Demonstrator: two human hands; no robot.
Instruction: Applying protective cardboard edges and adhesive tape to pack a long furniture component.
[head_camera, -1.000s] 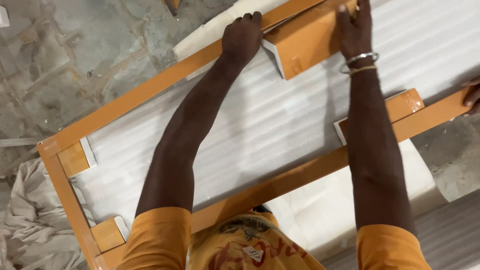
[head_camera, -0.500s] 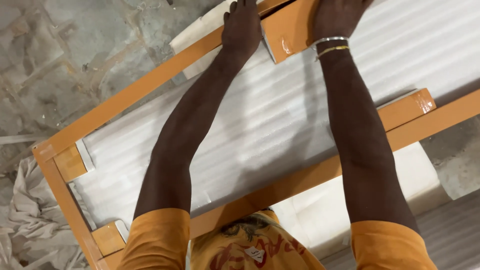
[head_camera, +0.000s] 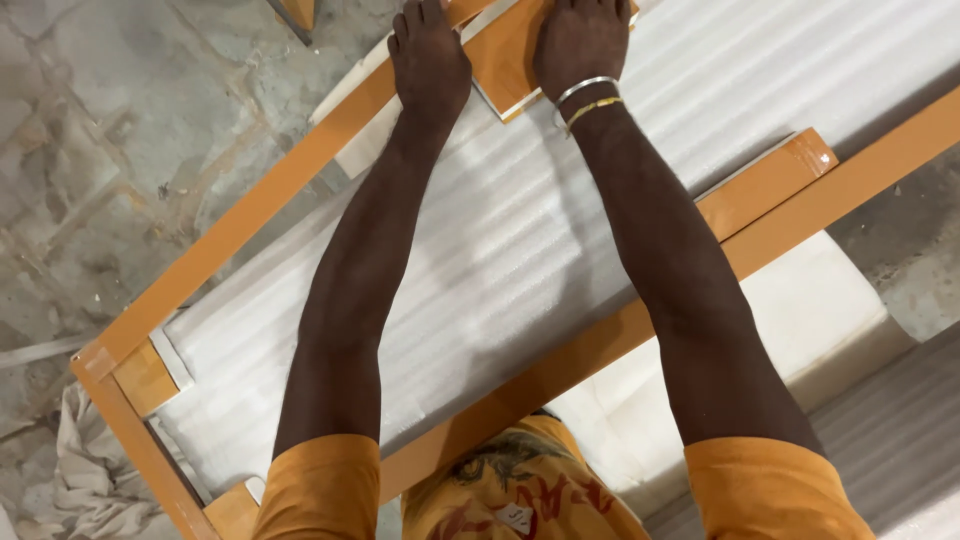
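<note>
Left hand (head_camera: 430, 55) is pressed flat on orange-taped rectangular frame (head_camera: 250, 215); right hand (head_camera: 580, 40), at 12 o'clock, is flat on orange corner block (head_camera: 505, 60).

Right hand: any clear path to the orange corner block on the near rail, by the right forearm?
Probably yes. The right hand rests flat on the far block; only bare white foam sheet lies between it and the corner block, nothing on top.
</note>
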